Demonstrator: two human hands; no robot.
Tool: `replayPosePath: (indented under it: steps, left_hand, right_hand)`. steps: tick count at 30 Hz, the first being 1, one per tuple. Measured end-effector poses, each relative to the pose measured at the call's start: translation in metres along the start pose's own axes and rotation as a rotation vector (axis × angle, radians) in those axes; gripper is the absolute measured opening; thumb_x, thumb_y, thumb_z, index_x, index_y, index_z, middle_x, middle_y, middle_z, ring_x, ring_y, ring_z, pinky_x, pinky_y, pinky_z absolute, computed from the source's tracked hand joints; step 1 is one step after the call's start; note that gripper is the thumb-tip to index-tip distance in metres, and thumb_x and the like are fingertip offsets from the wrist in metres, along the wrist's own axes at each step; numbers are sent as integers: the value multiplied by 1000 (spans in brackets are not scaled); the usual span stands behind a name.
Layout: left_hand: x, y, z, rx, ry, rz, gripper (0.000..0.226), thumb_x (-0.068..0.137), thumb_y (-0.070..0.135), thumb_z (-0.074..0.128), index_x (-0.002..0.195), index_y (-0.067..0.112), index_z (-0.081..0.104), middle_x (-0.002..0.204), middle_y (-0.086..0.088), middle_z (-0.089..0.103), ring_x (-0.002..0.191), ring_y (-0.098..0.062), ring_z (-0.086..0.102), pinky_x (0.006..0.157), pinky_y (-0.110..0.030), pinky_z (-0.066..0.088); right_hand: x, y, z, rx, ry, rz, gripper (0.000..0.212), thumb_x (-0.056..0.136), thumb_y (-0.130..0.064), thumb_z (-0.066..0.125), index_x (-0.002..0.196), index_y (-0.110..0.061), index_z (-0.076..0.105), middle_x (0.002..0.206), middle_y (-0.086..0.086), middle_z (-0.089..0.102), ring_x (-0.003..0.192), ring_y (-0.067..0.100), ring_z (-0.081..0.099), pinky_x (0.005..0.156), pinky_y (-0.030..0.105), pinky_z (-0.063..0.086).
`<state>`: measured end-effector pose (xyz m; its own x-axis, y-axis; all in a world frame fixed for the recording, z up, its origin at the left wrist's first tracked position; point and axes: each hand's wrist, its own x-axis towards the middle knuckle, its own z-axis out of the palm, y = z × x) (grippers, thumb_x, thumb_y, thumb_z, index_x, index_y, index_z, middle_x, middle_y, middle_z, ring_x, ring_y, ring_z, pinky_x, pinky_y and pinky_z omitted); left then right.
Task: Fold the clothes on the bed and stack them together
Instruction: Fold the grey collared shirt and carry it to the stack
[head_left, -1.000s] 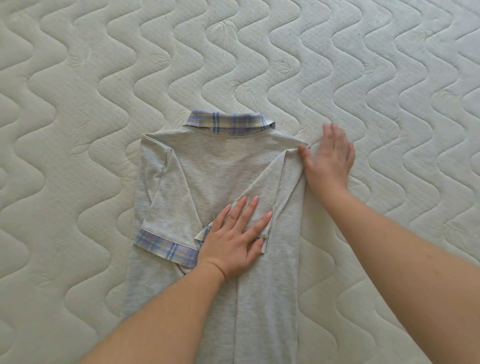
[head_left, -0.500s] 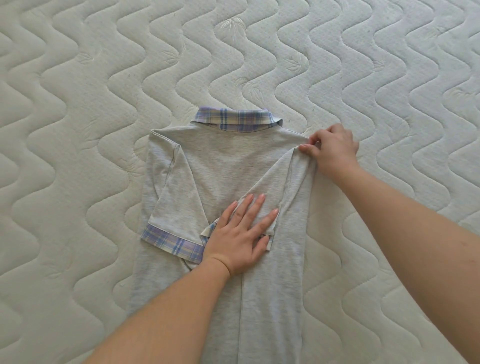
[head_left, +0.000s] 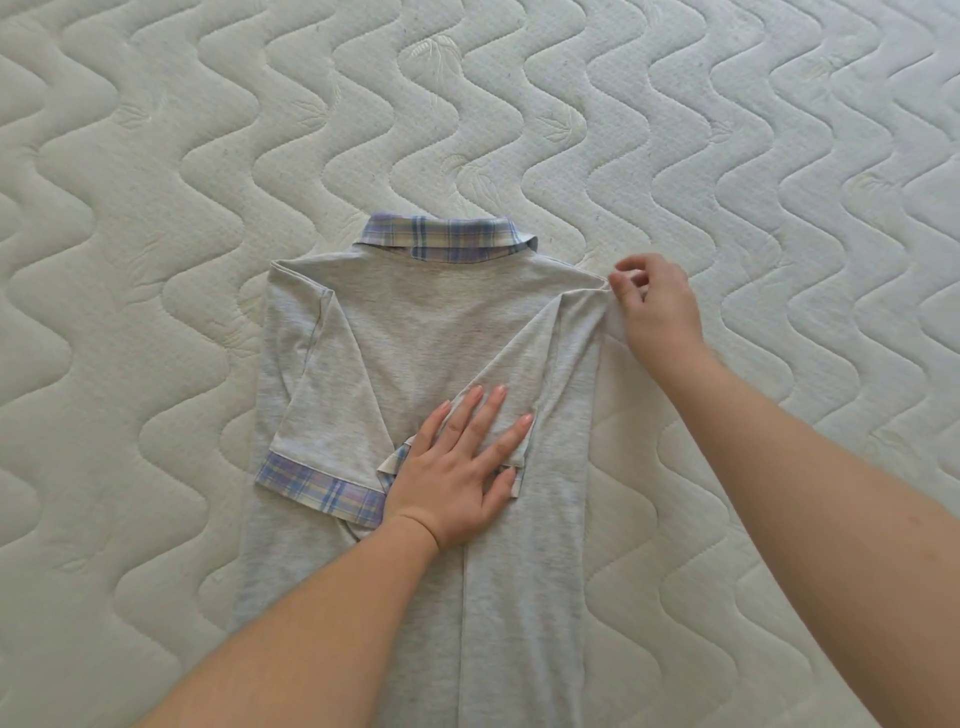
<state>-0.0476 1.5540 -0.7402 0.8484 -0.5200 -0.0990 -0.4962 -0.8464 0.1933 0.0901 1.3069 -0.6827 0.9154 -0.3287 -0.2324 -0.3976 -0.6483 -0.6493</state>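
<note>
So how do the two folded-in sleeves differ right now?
The left sleeve lies uncovered, its plaid cuff fully showing; the right sleeve sits under the flat left hand, its cuff mostly hidden. Its shoulder corner is pinched by the right hand. Both are grey and folded inward.

Grey shirt (head_left: 426, 322) with blue-yellow plaid collar (head_left: 447, 238); cream wave-quilted mattress (head_left: 156, 208)

Shirt (head_left: 415, 332) lies on mattress (head_left: 156, 156), both sleeves folded inward.
</note>
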Motion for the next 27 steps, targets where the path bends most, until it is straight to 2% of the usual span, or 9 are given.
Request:
replayPosePath:
  steps: [7,10,15,17,19,21,23,25,27]
  left_hand:
    - [1,-2,1,16,-17,11,62,97,49,30,156,38,16,166,0,8,153,-19,6,122,-42,5]
    - [0,-2,-3,7,-63,0,61,98,53,25,156,40,13,166,1,6,153,-18,3,122,-42,4]
    - [2,-1,-37,-115,-247,-1,68,92,63,8,155,41,4,166,5,-5,151,-12,-10,120,-36,-11]
    - [-7,2,-57,-143,-106,-4,67,93,56,25,154,29,28,164,-2,18,151,-18,11,121,-43,1]
    - [-29,14,-69,-132,225,-25,47,93,38,46,134,17,55,142,-8,51,132,-26,46,110,-45,28]
    - [-60,32,-70,-285,332,-197,25,93,30,57,108,12,64,108,-8,63,99,-28,60,84,-37,41]
    - [-89,54,-63,-517,99,-537,24,94,35,61,102,13,61,95,-4,63,87,-25,61,71,-29,35]
    - [-110,71,-52,-645,-112,-815,32,91,39,65,108,12,60,96,-3,65,92,-24,62,71,-28,36]
    - [-123,82,-45,-742,-181,-914,36,88,37,70,109,9,61,93,-4,65,95,-26,64,78,-31,46]
  right_hand:
    - [-52,8,14,-162,-183,197,40,77,-54,75,88,-21,55,86,-6,59,83,17,58,71,32,43]
    - [-65,5,16,-228,-159,202,34,84,-52,68,73,-22,55,73,-6,57,81,22,61,63,31,36]
    - [-108,1,13,-207,-137,253,43,86,-56,63,104,-17,59,103,3,64,100,26,61,76,35,44]
    - [-131,3,14,-269,-223,278,54,80,-62,66,107,-16,61,106,5,67,101,28,63,75,35,45]
    - [-156,10,16,-340,-317,306,53,77,-64,67,102,-17,65,102,5,69,97,28,65,70,32,44]
    - [-177,16,18,-356,-328,322,44,81,-59,67,98,-18,68,101,7,69,96,29,65,68,31,41]
    - [-192,20,17,-330,-265,316,34,87,-51,64,91,-18,67,98,8,70,94,29,65,67,30,39]
    - [-205,24,14,-267,-198,323,27,91,-48,61,88,-21,65,96,6,70,93,28,65,68,31,38]
    - [-217,28,12,-212,-225,345,31,88,-53,61,91,-22,62,98,4,69,93,26,64,71,33,43]
